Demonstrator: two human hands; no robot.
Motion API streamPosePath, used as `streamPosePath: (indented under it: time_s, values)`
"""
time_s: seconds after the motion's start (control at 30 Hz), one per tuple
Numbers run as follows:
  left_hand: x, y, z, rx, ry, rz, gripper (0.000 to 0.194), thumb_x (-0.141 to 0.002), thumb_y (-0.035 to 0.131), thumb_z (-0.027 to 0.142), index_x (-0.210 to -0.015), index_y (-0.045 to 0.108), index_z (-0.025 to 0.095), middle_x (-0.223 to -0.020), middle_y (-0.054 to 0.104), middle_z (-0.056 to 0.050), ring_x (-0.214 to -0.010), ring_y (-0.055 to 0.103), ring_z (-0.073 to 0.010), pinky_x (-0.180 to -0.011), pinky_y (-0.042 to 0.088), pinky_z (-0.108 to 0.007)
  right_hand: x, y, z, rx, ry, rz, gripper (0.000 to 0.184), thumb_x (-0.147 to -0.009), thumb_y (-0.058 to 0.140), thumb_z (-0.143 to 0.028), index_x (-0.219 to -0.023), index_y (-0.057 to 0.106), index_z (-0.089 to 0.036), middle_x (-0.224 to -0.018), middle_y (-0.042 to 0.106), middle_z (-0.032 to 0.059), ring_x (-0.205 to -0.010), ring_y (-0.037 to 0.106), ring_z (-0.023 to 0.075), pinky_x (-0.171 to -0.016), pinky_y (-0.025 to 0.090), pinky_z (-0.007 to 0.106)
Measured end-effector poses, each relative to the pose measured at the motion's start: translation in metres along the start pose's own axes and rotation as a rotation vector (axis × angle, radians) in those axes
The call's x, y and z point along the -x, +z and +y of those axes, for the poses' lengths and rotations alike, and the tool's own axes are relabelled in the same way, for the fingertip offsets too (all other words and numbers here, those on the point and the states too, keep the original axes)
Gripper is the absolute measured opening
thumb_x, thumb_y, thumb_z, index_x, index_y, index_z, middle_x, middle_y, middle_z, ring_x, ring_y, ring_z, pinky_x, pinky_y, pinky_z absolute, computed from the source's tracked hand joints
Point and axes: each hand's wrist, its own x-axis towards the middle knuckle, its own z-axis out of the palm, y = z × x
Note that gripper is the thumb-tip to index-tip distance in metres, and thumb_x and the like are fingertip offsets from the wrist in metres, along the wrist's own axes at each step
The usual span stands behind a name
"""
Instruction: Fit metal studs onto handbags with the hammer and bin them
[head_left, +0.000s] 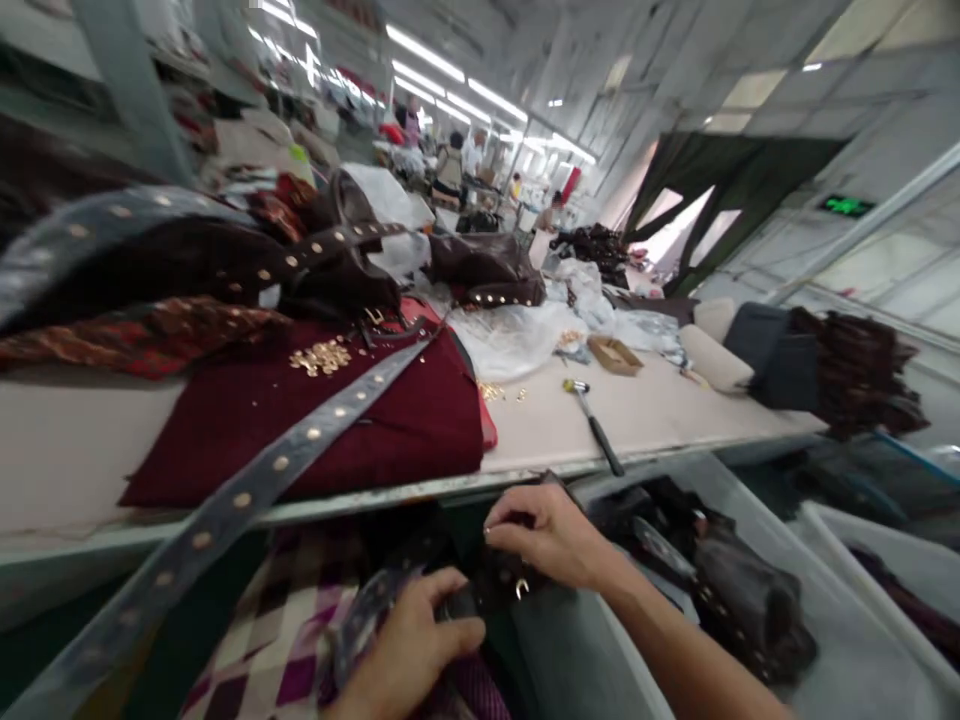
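Of the two hands, we see the left hand (416, 635) half curled, thumb and forefinger parted beside a dark part whose edges blur; whether it grips this we cannot tell. The right hand (544, 535) brings thumb and forefinger close together; anything pinched there is too small to make out. Just below it, near the front edge of the bench (712, 405), we find the dark piece (499, 580) with a gold fitting (522, 590) showing on it.

From the left, we note a long strap (281, 462) lying across folded maroon cloth (420, 430), its row of gold eyelets set along the visible length; we judge that strap's fittings done. Behind it, studded straps run over dark brown bags (480, 258). A heap of gold pieces (320, 357) on the cloth and a smaller scatter of gold bits (491, 391) beside it lie loose, so we take some fittings as left unset. We cannot tell how complete the dark piece is.

Farther right come a shallow tan box (615, 355), its contents too small to identify, and a hammer (594, 425) lying apart from the hands. Below the bench, a pale crate (817, 600) holds dark, shiny leather goods (750, 590), some studded. At far right, a second crate (821, 515) contains dark material we cannot identify.
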Motion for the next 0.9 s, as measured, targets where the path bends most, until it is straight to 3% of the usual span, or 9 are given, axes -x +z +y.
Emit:
streamPosePath:
  time_s: [0.07,0.17,0.43,0.6,0.73,0.9]
  values:
    - [-0.004,0.007,-0.007,-0.025,-0.023,0.036,0.029,-0.064,0.065,0.039,-0.078,0.06,0.015,-0.067,0.049,0.004,-0.065,0.043,-0.0133,-0.061,0.03,-0.027,0.023,0.004,0.011,-0.019,0.004,0.002,0.007,-0.08,0.071,-0.014,-0.079,0.077,-0.017,-0.07,0.07,-0.0015,-0.064,0.062,0.0117,-0.06,0.041,0.021]
    - [-0.004,0.015,-0.01,-0.101,-0.013,0.042,0.028,-0.066,0.063,0.04,-0.078,0.059,0.015,-0.066,0.047,0.004,-0.065,0.04,-0.0127,-0.061,0.028,-0.026,0.045,0.013,0.02,-0.034,-0.043,0.034,0.009,-0.078,0.075,-0.009,-0.079,0.077,-0.018,-0.073,0.071,-0.0013,-0.07,0.063,0.0118,-0.065,0.042,0.02]
    - [0.001,0.029,-0.011,-0.198,0.039,0.054,0.021,-0.07,0.061,0.035,-0.077,0.059,0.015,-0.068,0.048,0.004,-0.066,0.041,-0.013,-0.063,0.03,-0.026,0.066,0.019,0.027,0.034,-0.145,0.002,0.014,-0.075,0.08,-0.006,-0.077,0.078,-0.02,-0.072,0.073,-0.0028,-0.073,0.064,0.0122,-0.069,0.042,0.022]
    - [0.008,0.038,-0.005,-0.206,0.01,0.069,0.023,-0.069,0.062,0.037,-0.075,0.058,0.016,-0.066,0.045,0.005,-0.064,0.039,-0.0126,-0.061,0.03,-0.025,0.069,0.022,0.029,0.061,-0.094,-0.024,0.011,-0.073,0.083,-0.01,-0.075,0.079,-0.021,-0.069,0.072,-0.0026,-0.069,0.064,0.0126,-0.067,0.041,0.022]
    - [0.012,0.044,-0.007,-0.235,0.044,0.086,0.024,-0.07,0.062,0.039,-0.079,0.061,0.016,-0.066,0.048,0.004,-0.063,0.042,-0.0129,-0.058,0.033,-0.024,0.072,0.022,0.025,0.023,0.048,-0.017,0.007,-0.072,0.081,-0.013,-0.074,0.079,-0.02,-0.066,0.071,-0.0028,-0.065,0.063,0.0124,-0.059,0.039,0.021]
    - [0.009,0.035,-0.032,-0.342,0.057,0.167,0.036,-0.068,0.069,0.053,-0.087,0.069,0.022,-0.086,0.071,-0.002,-0.082,0.064,-0.0247,-0.07,0.052,-0.028,0.075,0.019,0.018,0.021,0.199,-0.09,0.012,-0.071,0.085,-0.022,-0.079,0.077,-0.018,-0.065,0.066,-0.0059,-0.061,0.058,0.0092,-0.054,0.037,0.018]
